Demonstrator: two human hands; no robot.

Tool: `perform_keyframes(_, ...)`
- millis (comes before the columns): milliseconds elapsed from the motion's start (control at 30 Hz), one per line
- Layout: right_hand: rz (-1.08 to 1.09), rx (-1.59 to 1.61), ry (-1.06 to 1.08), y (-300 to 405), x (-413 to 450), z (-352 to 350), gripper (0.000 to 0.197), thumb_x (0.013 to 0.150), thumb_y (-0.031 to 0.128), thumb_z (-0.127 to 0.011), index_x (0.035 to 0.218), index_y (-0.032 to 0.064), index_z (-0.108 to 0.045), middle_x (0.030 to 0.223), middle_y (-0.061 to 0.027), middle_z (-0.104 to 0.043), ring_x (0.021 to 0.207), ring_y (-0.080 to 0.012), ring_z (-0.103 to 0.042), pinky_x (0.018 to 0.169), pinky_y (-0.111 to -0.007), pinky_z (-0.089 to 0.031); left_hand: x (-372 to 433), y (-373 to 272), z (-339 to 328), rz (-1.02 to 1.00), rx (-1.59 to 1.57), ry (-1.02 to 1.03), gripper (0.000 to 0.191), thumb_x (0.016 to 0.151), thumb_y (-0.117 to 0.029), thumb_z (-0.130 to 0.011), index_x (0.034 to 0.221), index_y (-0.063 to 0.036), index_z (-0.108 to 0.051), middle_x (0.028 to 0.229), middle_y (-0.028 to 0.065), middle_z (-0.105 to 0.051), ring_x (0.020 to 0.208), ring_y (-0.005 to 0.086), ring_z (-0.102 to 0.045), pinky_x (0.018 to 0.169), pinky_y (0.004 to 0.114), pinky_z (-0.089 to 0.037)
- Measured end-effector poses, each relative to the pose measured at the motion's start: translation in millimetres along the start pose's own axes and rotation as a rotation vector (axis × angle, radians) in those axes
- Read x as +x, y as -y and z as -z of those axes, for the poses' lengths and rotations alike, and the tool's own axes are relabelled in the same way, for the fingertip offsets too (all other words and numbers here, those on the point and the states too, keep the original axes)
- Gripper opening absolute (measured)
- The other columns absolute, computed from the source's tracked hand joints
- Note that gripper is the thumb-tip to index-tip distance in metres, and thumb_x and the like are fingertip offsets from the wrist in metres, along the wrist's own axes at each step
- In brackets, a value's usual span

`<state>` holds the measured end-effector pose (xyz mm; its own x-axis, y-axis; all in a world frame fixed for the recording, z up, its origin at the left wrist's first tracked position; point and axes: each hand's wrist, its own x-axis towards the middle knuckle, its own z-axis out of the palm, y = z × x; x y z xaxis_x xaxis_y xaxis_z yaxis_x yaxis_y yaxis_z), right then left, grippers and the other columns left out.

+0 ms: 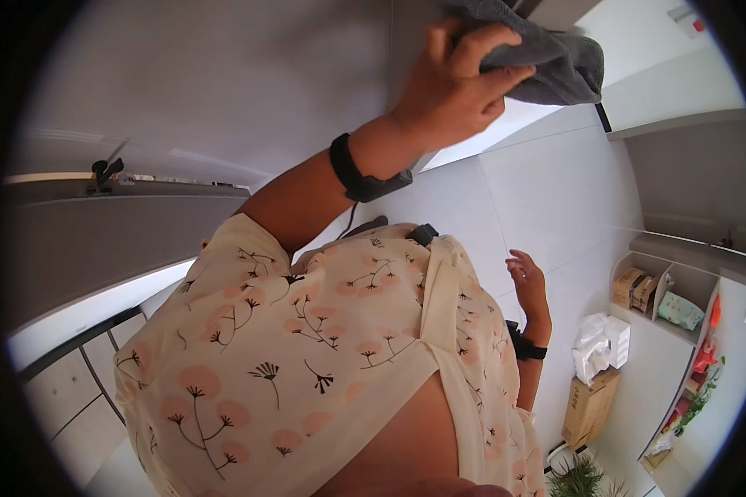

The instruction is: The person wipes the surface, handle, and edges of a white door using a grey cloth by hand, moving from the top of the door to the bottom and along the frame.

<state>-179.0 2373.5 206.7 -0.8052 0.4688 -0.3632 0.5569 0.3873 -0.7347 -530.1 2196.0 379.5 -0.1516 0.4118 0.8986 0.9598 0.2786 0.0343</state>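
Observation:
My left hand [457,84] reaches forward with bent fingers over a dark grey cloth [556,65] and holds it. The cloth is bunched by the upper edge of the view, against or close to a grey panel [410,46]; the exact contact is hidden. A black band [367,177] with a small device circles my left wrist. My right hand [525,270] hangs low at my side above the light tiled floor [472,205], fingers loosely bent and apart, with nothing visible in it. It too has a black band on its wrist.
A large grey panel [224,81] fills the upper left, near a black handle [105,171]. At right stand a shelf unit [665,261] with boxes and a wipes pack, a cardboard box [590,407] under white plastic bags [590,348], and a green plant [575,478].

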Motion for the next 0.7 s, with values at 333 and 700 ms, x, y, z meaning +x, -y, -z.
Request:
perform_keyframes(333, -0.052, 0.02, 0.111, 3.4, -11.2, -17.1, 0.036, 0.102, 0.019, -0.06, 0.134, 0.0033, -0.061, 0.11, -0.0135, -0.074, 0.101, -0.0216, -0.069, 0.091, -0.035, -0.053, -123.9, 2.4, -41.2, -0.043, -0.153, 0.295, 0.016, 0.087, -0.017, -0.077, 0.104, -0.0171, -0.078, 0.134, -0.0087, -0.054, 0.119, 0.0315, -0.047, 0.092, 0.042, -0.054)
perform_keyframes(700, 0.089, -0.102, 0.153, 32.2, 53.1, 1.6, 0.036, 0.101, 0.016, -0.059, 0.136, 0.0049, -0.061, 0.11, -0.0151, -0.073, 0.099, -0.0248, -0.069, 0.09, -0.037, -0.054, -71.9, 38.6, 16.0, 0.091, 0.015, 0.312, 0.042, 0.078, -0.005, -0.08, 0.116, -0.0231, -0.077, 0.133, 0.003, -0.048, 0.123, 0.0292, -0.041, 0.101, 0.037, -0.042)
